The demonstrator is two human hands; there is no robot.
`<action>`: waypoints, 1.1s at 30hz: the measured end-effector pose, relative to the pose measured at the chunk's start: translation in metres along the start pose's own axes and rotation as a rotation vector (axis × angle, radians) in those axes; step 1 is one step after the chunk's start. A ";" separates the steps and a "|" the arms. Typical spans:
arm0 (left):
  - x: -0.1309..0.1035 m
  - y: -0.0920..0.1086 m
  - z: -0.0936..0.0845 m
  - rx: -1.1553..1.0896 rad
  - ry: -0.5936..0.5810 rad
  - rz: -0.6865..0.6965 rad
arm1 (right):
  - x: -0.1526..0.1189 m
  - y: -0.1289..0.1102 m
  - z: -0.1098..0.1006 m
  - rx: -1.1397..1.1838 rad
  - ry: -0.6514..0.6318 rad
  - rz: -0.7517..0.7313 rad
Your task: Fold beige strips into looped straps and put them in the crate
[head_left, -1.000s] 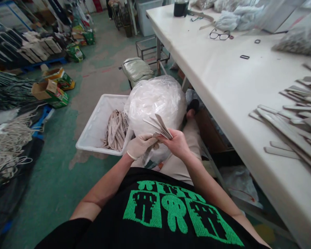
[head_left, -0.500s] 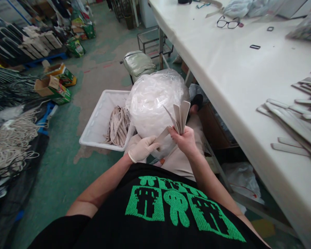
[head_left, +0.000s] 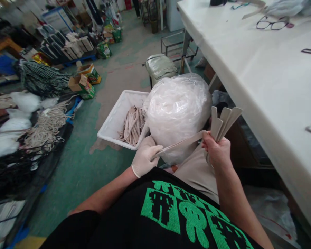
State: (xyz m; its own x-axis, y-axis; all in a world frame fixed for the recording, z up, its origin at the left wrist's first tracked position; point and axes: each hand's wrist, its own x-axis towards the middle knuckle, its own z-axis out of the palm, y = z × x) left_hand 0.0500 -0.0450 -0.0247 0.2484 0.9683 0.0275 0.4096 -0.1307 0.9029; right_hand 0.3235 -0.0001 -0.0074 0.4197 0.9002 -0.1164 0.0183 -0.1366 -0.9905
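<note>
My left hand (head_left: 145, 156), in a pale glove, is closed on one end of a beige fabric strap (head_left: 181, 143). The strap runs taut across to my right hand (head_left: 217, 148), which is bare and pinches its other end. Several more flat beige strap ends (head_left: 224, 121) fan upward out of my right fist. Just beyond the strap sits a big bundle wrapped in clear plastic (head_left: 177, 107). Left of that bundle, a white plastic bin (head_left: 114, 119) holds a heap of beige straps (head_left: 133, 126).
A long white table (head_left: 251, 55) runs along my right, with eyeglasses (head_left: 271, 24) and a dark buckle (head_left: 309, 51) on it. Cords (head_left: 45, 128) and open cartons (head_left: 83, 86) lie on the left. Behind the bundle stands a green-wrapped package (head_left: 160, 65).
My hands have moved apart, drawing one strap out long between them. The view has turned left, so the table and bin appear farther right.
</note>
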 end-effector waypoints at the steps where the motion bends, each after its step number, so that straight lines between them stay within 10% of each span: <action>1: -0.001 -0.003 -0.005 0.042 0.026 0.038 | -0.002 0.003 0.003 0.003 -0.016 0.015; 8: 0.005 -0.013 -0.078 -0.132 0.451 -0.126 | -0.007 0.030 0.018 -0.056 -0.180 0.048; 16: 0.032 0.001 -0.164 -0.425 0.946 0.030 | -0.016 0.087 -0.023 -0.469 -0.146 -0.114; 33: 0.106 -0.035 -0.229 -0.445 1.166 0.122 | -0.025 0.129 -0.062 -0.925 -0.087 -0.399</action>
State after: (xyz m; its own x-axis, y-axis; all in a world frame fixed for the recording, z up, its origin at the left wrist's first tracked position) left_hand -0.1392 0.1112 0.0452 -0.7527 0.5965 0.2787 0.0505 -0.3698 0.9277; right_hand 0.3719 -0.0661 -0.1279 0.1623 0.9721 0.1694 0.8547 -0.0527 -0.5165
